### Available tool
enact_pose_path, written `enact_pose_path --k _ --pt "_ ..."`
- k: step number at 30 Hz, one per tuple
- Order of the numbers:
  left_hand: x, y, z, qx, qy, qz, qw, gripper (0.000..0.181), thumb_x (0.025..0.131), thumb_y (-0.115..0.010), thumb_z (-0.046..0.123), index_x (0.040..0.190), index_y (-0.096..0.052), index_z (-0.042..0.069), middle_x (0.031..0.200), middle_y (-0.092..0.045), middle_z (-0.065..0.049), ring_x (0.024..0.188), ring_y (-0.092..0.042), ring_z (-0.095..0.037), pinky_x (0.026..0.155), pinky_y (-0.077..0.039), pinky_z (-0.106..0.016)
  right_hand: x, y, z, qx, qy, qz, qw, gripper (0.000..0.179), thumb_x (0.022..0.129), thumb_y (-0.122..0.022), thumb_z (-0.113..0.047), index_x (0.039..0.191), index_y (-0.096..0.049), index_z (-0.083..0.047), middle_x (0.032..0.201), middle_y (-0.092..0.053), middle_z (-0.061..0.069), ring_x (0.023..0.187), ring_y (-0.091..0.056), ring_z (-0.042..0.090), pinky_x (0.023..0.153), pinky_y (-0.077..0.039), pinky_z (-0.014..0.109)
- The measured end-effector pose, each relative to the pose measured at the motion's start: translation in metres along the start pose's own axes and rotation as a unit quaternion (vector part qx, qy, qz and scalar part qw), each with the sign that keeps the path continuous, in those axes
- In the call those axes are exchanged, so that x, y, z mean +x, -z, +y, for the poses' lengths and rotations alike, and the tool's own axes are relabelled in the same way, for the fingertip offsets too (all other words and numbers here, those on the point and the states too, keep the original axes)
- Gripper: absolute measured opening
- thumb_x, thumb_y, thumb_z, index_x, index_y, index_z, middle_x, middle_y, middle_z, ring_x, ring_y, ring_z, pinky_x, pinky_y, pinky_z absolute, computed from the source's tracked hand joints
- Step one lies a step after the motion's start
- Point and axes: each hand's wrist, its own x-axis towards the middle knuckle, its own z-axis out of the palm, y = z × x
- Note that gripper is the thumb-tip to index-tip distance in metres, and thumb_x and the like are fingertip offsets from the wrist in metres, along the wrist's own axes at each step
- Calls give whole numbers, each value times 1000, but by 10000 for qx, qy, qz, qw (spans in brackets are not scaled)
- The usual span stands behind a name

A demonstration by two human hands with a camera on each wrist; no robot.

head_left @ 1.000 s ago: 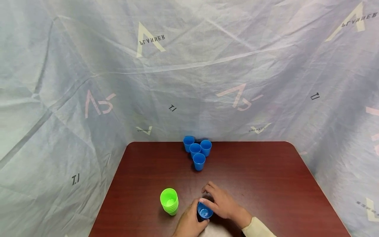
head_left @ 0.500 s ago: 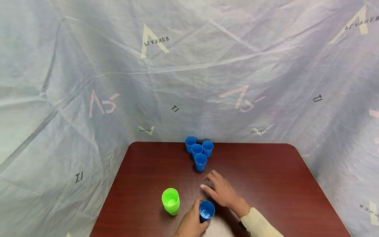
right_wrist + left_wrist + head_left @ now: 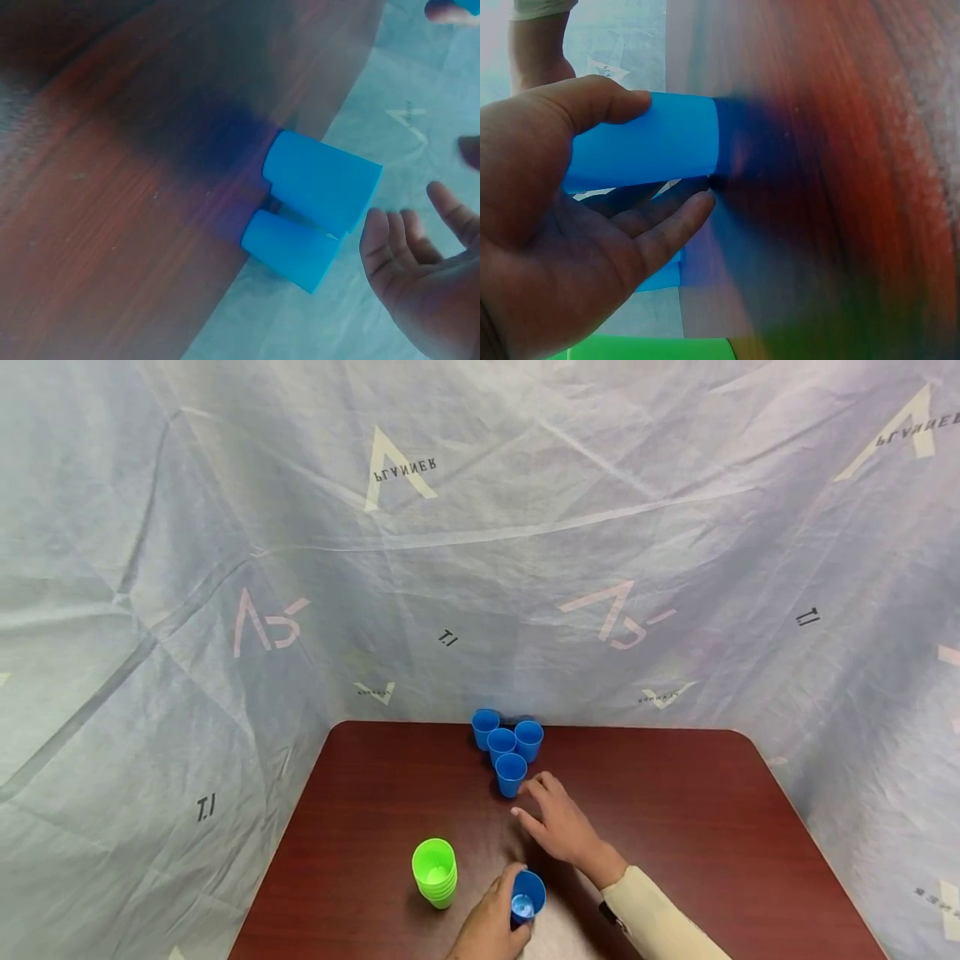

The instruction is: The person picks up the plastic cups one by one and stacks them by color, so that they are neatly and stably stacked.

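Observation:
My left hand holds an upright blue cup near the table's front edge, thumb on one side and fingers on the other. In the left wrist view that cup has its base at or just off the wood. My right hand is farther forward, holding nothing, its fingers loosely bent close to the nearest cup of a blue group. From the right wrist view, my right hand appears apart from the blue cups. A stack of nested green cups stands left of my left hand.
Several blue cups, among them a back-left one and a back-right one, stand in a cluster at the far edge of the reddish-brown table. A grey printed sheet hangs behind and along both sides.
My right hand has left the held cup and moved forward toward the blue group. My left hand keeps its hold on the cup near the front edge. The head view has shifted slightly.

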Motion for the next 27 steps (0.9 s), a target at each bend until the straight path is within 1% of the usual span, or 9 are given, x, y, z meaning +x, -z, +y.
enact_pose_path --k 2,5,9,12,17,21,27 --pt "0 -1 -1 86 -24 52 9999 77 86 -84 21 151 -43 15 139 -65 -10 117 -70 -24 99 -59 -49 6 -2 1 -1 14 62 10000 37 104 -69 -32 133 -66 -9 127 -57 8 111 -54 18 93 -58 41" --pt "0 -1 -1 89 67 -4 9999 77 86 -84 22 151 -42 14 139 -65 -11 116 -70 -26 98 -59 -52 17 -4 3 -78 37 161 9998 41 101 -73 -27 138 -65 -10 136 -56 12 119 -54 24 94 -59 43" --pt "3 -1 0 -63 358 -260 9990 77 88 -84 24 151 -41 14 141 -64 -14 119 -70 -30 100 -57 -57 28 -6 5 -171 -11 89 9998 52 100 -75 -27 147 -60 -11 148 -53 19 133 -52 34 102 -58 50" --pt "5 -1 0 -85 452 -357 9983 76 89 -84 25 151 -41 14 141 -64 -14 121 -69 -31 101 -56 -58 34 -9 6 -260 -127 -73 9996 56 101 -73 -30 152 -56 -12 156 -49 21 142 -48 38 110 -53 55" --pt "5 -1 0 113 318 -213 9992 77 88 -83 25 151 -41 13 140 -64 -12 120 -69 -28 100 -57 -54 43 -13 6 -313 -205 -228 9990 59 103 -71 -34 155 -52 -13 162 -43 22 150 -42 41 114 -50 57" --pt "3 0 1 254 219 -119 9994 77 88 -84 24 151 -40 15 138 -65 -12 119 -70 -26 99 -58 -51 48 -16 7 -346 -239 -297 9987 59 104 -69 -36 155 -52 -13 163 -42 22 151 -41 42 115 -49 57" --pt "0 3 3 284 45 -30 9996 75 88 -85 19 148 -40 15 133 -67 -12 115 -70 -25 97 -59 -47 54 -21 8 -360 -315 -258 9985 57 104 -69 -33 154 -51 -10 162 -42 23 151 -42 44 114 -49 57"
